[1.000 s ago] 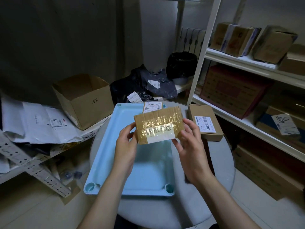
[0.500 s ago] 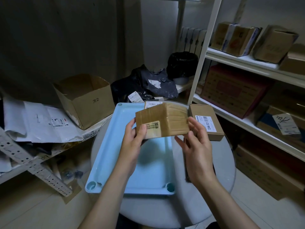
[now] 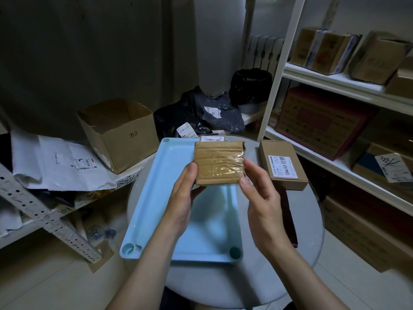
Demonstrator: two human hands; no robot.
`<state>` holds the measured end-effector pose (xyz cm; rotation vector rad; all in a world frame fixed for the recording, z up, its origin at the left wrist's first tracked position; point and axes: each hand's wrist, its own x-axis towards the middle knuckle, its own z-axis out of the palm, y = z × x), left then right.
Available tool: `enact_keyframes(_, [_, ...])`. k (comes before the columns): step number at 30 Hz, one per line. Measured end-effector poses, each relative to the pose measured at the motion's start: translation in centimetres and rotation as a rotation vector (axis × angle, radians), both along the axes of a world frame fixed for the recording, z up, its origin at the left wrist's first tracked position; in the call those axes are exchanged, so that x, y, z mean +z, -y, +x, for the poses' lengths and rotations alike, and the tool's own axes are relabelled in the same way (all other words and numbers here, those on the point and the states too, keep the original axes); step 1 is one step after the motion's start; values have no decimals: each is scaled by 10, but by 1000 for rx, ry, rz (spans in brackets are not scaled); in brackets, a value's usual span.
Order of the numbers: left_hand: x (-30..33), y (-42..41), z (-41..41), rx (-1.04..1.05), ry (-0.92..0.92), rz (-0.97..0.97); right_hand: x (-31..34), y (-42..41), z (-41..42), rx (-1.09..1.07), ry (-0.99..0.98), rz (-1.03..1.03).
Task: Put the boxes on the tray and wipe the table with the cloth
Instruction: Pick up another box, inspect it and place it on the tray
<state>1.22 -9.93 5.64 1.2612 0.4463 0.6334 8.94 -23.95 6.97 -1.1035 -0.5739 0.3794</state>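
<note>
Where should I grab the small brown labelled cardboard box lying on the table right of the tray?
Take the small brown labelled cardboard box across its two long side walls, coming from above. It lies flat beside the light blue plastic tray, with both long sides free.

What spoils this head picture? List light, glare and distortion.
Head view: dim light, with the dark curtain and shelf corners losing detail; glare on the clear tape over the taped box that both hands hold, left and right; wide-angle bending of the shelf post; the tray shows the hands' soft shadows.
</note>
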Motion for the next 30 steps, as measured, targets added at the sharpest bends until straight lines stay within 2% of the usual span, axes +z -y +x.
enact_keyframes(3, [1, -2, -2, -16, -12, 27, -2, 4, 7, 50, 20, -1])
enact_keyframes(9, [-5, -4, -6, -31, -58, 120, -8, 6, 24, 122, 47, -170])
enact_keyframes(19, [-3, 2, 0, -1, -146, 13, -17, -2, 27, 122, -47, -408])
enact_keyframes(23, [-5, 4, -3, 4, -194, -18, -24, 0, 29, 123, -26, -403])
enact_keyframes(27, [2, 7, -5, -31, -182, -44, -24, 2, 29, 203, -132, -301])
enact_keyframes(30, [10, 9, -7, -78, -227, -73, -24, 0, 28, 168, -140, -317])
